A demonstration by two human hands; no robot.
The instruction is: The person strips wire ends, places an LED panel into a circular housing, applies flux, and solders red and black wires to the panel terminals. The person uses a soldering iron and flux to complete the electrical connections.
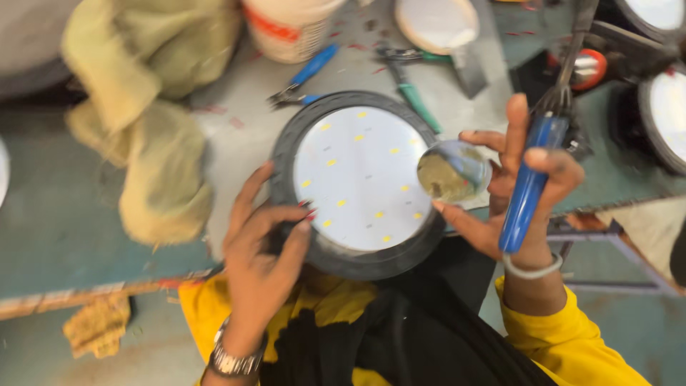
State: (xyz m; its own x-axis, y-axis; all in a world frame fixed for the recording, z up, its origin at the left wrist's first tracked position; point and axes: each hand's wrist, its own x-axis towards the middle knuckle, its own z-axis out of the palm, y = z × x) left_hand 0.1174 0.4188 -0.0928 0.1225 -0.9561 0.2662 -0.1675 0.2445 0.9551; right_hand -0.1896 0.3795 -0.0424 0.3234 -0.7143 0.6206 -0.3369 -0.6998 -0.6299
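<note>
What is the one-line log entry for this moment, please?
left hand: on lamp rim | right hand: holds blue-handled tool, small tin

Teal-grey workbench (64, 214), worn wooden edge (86, 294), grey floor (629, 329)

The left hand (261, 246) grips a round lamp (357, 182); the right hand (518, 189) holds a blue-handled tool (529, 186) and small tin (451, 171).

A crumpled yellowish cloth (146, 107) lies left of the white bucket (289, 25). Blue-handled pliers (304, 75) and a green-handled tool (413, 100) lie just below that bucket.
</note>
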